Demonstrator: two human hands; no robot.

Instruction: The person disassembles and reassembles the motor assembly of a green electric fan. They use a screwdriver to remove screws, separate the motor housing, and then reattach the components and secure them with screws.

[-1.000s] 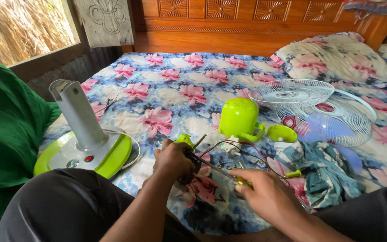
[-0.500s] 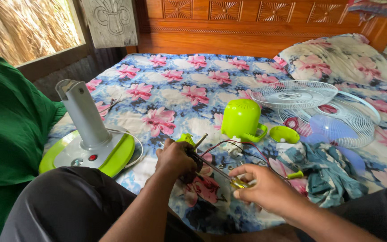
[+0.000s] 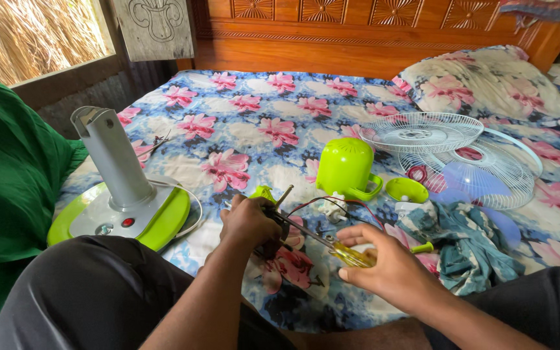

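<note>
While the person sits at the foot of the bed [image 3: 247,129], the left hand [image 3: 249,223] is clenched around a small dark fan motor part [image 3: 272,217], its metal shaft pointing toward 1 o'clock. Right hand [image 3: 384,266] grasps the yellow-handled screwdriver [image 3: 351,256] in its fingers [image 3: 358,236], the blade running toward 10 o'clock to meet the motor part. Red and black wires [image 3: 322,202] loop from the part toward 2 o'clock. Lime-green motor housing [image 3: 345,168] stands just past the hands at 1 o'clock; a small green cap [image 3: 406,190] lies beside it. White fan grilles [image 3: 452,152] lie at 2 o'clock, a crumpled blue cloth [image 3: 471,236] at 3 o'clock. Fan base with grey column [image 3: 115,188] stands at 9 o'clock.
</note>
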